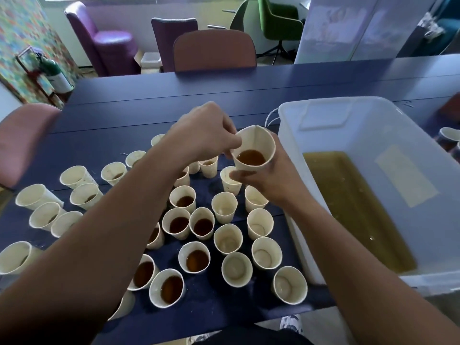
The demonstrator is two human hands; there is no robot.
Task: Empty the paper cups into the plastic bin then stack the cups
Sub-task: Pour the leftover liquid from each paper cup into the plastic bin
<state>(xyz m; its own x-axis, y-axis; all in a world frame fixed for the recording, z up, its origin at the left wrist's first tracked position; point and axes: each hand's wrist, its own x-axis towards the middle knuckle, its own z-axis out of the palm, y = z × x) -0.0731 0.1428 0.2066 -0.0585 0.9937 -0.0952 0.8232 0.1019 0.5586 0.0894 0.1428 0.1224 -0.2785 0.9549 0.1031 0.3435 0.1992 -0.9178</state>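
Both hands hold one paper cup (256, 143) above the table, tilted, with brown liquid in its bottom. My left hand (199, 131) pinches its near-left rim from above. My right hand (271, 180) wraps its fingers round the cup's lower wall. To the right stands the white plastic bin (323, 113), holding a layer of yellow-brown liquid (348, 207). Below the hands several paper cups stand on the dark blue table (149, 95): those in the middle (196, 258) hold brown liquid, those nearer the bin (290, 285) look empty.
More cups (74, 178) lie or stand at the left. Further cups (448, 138) show at the far right edge behind the bin. A brown chair (214, 51) stands at the table's far side, a pink one (22, 135) at the left.
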